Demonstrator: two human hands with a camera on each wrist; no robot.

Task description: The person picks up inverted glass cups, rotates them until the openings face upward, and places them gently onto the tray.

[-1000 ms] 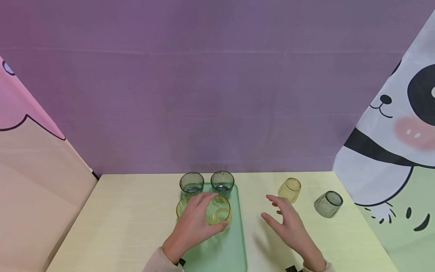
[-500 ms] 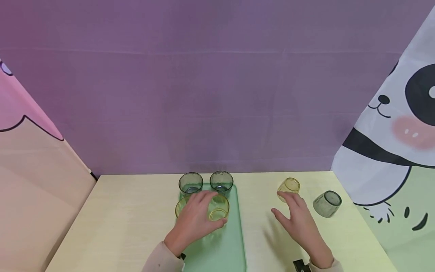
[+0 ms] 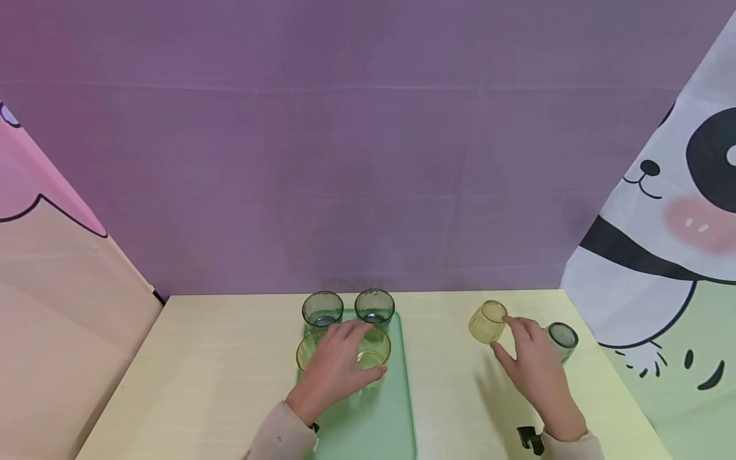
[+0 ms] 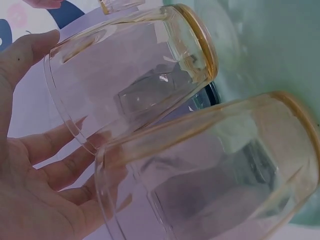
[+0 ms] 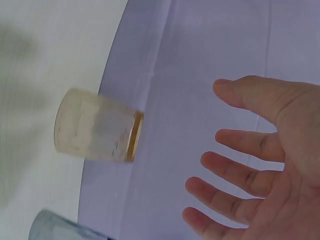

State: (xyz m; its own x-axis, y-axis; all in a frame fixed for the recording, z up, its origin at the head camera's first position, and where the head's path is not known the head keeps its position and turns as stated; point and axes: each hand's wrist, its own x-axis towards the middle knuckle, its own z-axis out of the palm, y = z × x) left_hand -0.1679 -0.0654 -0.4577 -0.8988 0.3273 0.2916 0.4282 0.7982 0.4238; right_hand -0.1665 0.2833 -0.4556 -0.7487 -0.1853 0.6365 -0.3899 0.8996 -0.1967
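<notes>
Two yellow drinking glasses stand side by side, mouths up, on the green tray (image 3: 368,434). My left hand (image 3: 336,364) holds the right-hand yellow glass (image 3: 375,348) near its rim, thumb on one side, fingers on the other. The hand hides much of the left-hand yellow glass (image 3: 305,351); in the left wrist view this second glass (image 4: 215,185) is beside the held one (image 4: 125,85). My right hand (image 3: 537,367), fingers spread and holding nothing, hovers between an upside-down yellow glass (image 3: 487,322) and an upside-down grey glass (image 3: 563,338), partly covering the grey one.
Two grey glasses, one at back left (image 3: 322,311) and one at back right (image 3: 375,308), stand mouth up at the tray's far end. The pale wooden table (image 3: 218,370) meets a purple backdrop (image 3: 368,160); printed cloths hang at both sides.
My right hand has moved rightward, passing in front of the upside-down yellow glass to overlap the grey one. My left hand has stayed at the tray's yellow glasses, shifting only slightly.
</notes>
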